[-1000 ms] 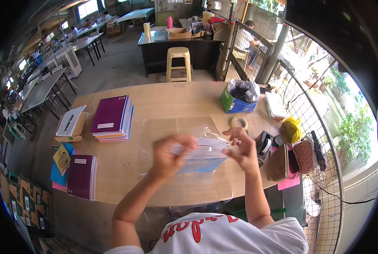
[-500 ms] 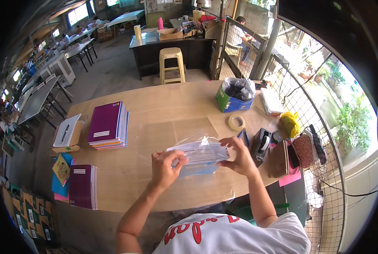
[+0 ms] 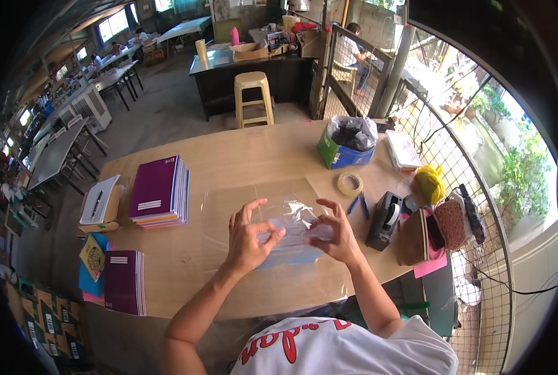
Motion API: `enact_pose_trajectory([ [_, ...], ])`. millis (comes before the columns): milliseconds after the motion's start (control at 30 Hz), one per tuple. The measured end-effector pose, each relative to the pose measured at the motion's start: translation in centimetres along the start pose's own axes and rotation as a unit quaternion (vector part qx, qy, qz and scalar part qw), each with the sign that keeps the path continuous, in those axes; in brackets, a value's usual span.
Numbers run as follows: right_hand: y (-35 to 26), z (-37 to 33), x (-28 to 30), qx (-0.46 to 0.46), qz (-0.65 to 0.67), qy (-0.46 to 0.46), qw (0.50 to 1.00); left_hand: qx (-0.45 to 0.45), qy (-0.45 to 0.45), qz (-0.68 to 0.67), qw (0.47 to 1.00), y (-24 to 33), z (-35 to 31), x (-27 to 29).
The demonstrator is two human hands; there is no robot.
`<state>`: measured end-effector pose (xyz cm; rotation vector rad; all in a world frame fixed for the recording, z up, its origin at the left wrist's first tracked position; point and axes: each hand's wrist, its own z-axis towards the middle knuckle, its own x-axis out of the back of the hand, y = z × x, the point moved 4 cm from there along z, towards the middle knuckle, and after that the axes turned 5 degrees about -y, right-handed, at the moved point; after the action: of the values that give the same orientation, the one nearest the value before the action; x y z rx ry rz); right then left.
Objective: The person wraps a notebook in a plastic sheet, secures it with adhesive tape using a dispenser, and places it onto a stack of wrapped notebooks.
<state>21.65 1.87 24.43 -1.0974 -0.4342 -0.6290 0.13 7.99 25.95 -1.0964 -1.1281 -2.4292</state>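
Note:
A clear plastic sheet (image 3: 229, 206) lies spread on the table, its folds shining in the light. Within it, between my hands, is a pale, flat bundle (image 3: 287, 236) with a blue underside; its kind is blurred by glare and partly covered. My left hand (image 3: 249, 236) pinches plastic at the bundle's left side, thumb against fingers with the index raised. On the right side, my right hand (image 3: 336, 234) grips the plastic too, its fingers curved toward the thumb.
A tall stack of purple notebooks (image 3: 156, 187) and a smaller notebook stack (image 3: 123, 280) stand at left. To the right are a tape roll (image 3: 349, 183), blue-handled pliers (image 3: 358, 204), a black tape dispenser (image 3: 385, 219) and a bag-lined box (image 3: 348, 144). Wire mesh (image 3: 473, 206) borders the right side.
My hands have come closer together over the bundle, the right one moving left. Less of the bundle shows now, and the blue-handled pliers are in plain sight.

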Motion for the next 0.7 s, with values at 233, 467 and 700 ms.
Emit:
enact_pose_trajectory([
  [233, 2.6, 4.0, -0.2, -0.108, 0.185, -0.168, 0.962, 0.079, -0.104, -0.157, 0.979, -2.3, 1.4, -1.5],
  [467, -1.1, 4.5, 5.5, 0.026, 0.367, 0.045, 0.929, 0.046, -0.014, -0.177, 0.983, -0.5, 2.6, 0.4],
  [700, 5.0, 0.6, -0.1, -0.105, 0.263, -0.028, 0.959, 0.095, -0.074, -0.15, 0.981, -3.5, 0.0, 0.0],
])
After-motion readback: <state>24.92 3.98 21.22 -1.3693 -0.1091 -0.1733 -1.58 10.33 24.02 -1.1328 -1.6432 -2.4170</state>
